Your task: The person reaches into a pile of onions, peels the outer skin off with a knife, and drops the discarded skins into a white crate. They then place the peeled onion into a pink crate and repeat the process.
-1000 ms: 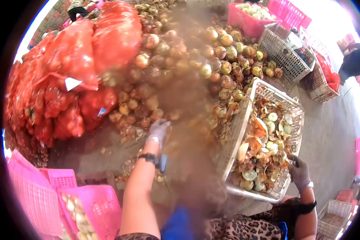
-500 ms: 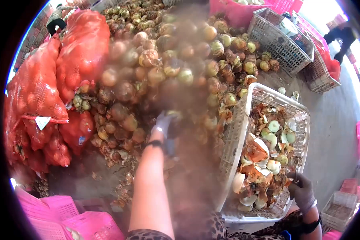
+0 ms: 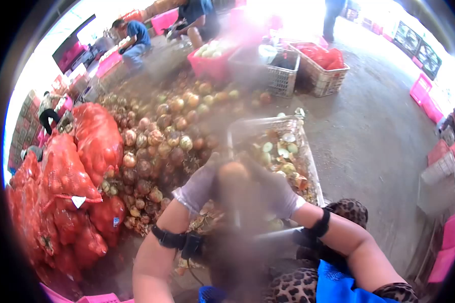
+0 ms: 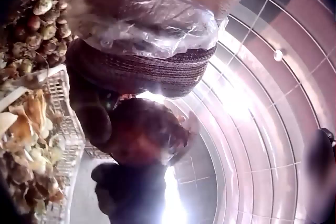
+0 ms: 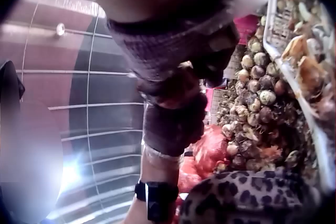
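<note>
1. The onion [image 4: 142, 134] was between the left hand [image 3: 201, 184] and the right hand [image 3: 279, 194], near the white crate [image 3: 314, 171]. It looked roundish, so I could not find a clear long axis.
2. The left hand's fingers were grasping the onion. The right hand was close at its opposite side; whether its fingers gripped anything, I could not tell.
3. In my judgement, the coming move depended on this facing position, the left hand being nearer.
4. Half a second earlier, the left hand was reaching into the onion pile [image 3: 164, 149], the right was at the crate.
</note>
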Motion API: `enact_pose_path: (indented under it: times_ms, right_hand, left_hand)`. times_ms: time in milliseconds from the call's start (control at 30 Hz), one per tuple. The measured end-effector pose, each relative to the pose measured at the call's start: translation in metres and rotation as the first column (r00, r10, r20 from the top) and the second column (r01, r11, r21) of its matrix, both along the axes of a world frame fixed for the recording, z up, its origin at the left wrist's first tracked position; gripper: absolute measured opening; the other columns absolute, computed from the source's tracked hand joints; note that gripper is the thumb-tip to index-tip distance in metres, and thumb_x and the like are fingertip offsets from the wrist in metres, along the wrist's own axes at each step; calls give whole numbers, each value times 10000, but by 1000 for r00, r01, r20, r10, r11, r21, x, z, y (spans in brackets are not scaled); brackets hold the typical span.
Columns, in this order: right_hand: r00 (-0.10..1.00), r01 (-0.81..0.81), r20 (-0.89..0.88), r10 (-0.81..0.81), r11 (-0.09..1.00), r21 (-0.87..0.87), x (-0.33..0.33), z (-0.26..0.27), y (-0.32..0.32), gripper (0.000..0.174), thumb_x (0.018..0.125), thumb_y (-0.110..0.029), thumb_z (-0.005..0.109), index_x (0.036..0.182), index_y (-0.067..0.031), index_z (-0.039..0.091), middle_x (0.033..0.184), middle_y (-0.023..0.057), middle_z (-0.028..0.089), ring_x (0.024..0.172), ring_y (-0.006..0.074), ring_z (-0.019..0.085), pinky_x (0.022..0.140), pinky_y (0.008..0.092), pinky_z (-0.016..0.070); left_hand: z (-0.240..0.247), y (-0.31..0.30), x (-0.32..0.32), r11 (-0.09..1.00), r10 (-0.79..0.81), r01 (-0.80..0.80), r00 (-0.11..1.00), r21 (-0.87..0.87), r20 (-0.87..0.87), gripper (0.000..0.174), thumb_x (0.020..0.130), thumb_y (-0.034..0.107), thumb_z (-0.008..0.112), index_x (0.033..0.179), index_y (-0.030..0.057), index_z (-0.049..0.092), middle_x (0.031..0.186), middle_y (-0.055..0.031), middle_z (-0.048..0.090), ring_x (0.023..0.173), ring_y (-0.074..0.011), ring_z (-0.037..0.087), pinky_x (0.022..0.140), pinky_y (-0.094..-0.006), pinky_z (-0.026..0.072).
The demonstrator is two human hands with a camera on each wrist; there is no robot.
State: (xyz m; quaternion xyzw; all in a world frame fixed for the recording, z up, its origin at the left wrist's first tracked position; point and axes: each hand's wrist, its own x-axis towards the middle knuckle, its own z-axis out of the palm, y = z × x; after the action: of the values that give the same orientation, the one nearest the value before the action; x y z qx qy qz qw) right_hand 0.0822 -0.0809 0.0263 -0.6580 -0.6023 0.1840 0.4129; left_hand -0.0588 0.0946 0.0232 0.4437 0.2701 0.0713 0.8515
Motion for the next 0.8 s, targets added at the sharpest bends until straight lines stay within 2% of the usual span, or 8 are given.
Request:
enact_pose_path:
  times_ms: [33,67,167,200,267,433,567,800]
  right_hand:
    - [991,-69,-109,73,997,43,7,-10,-6,626,752,-111,654,1348,-123,461,1189,168,562,1118,311,527,928,405,432]
    - [979,-158,138,149,986,52,21,-18,-12,628,740,-115,647,1342,-117,469,1197,169,562,1169,330,492,984,429,389]
    - [972,-230,59,226,969,87,28,-24,-22,515,692,-186,618,1183,-34,579,1254,201,536,1351,438,253,1127,555,47]
    - [950,-199,-199,240,958,207,23,-43,-23,498,691,-207,614,1154,-26,591,1249,214,532,1358,458,221,1121,569,-21]
    - [871,-163,-422,251,959,233,21,-53,-29,451,695,-215,598,1102,-23,593,1227,245,518,1332,481,227,1101,580,7]
    - [999,3,-44,-8,995,-101,28,27,-60,230,768,-158,591,973,-54,593,977,212,574,985,332,534,807,442,494]
    - [988,141,-68,-135,987,84,33,14,-62,126,848,-142,623,887,-30,665,752,138,671,681,191,665,628,315,521]
    - [990,12,139,-27,994,109,35,21,-56,75,835,-131,646,824,-61,621,689,130,622,619,278,632,570,350,493]
  left_hand:
    - [23,-17,3,992,-33,34,999,123,-5,728,897,620,478,1261,-8,527,1172,-123,606,1061,-228,589,947,-385,483]
    - [48,-29,0,969,-82,86,996,233,-29,733,895,576,527,1324,-15,467,1212,-108,587,1115,-215,560,989,-351,449]
    - [70,-66,3,871,-167,138,986,472,20,778,828,503,674,1363,-3,424,1252,-93,561,1151,-210,538,989,-343,446]
    - [61,-79,11,866,-193,57,954,498,227,888,708,417,813,1382,12,401,1275,-79,542,1161,-204,530,987,-343,446]
    - [33,-103,29,875,-62,-116,936,470,347,939,646,398,856,1379,22,406,1291,-78,528,1151,-201,535,980,-341,452]
    - [33,-118,40,975,215,-221,877,-37,430,768,649,251,838,1288,34,472,1243,-104,542,1123,-229,560,965,-368,496]
    - [13,-86,32,977,169,-203,926,68,338,674,689,300,780,1231,22,492,1146,-124,590,1043,-237,607,872,-425,556]
    - [21,-86,39,932,223,-319,880,174,420,772,682,338,769,1292,-3,440,1104,-127,601,865,-227,634,673,-355,559]
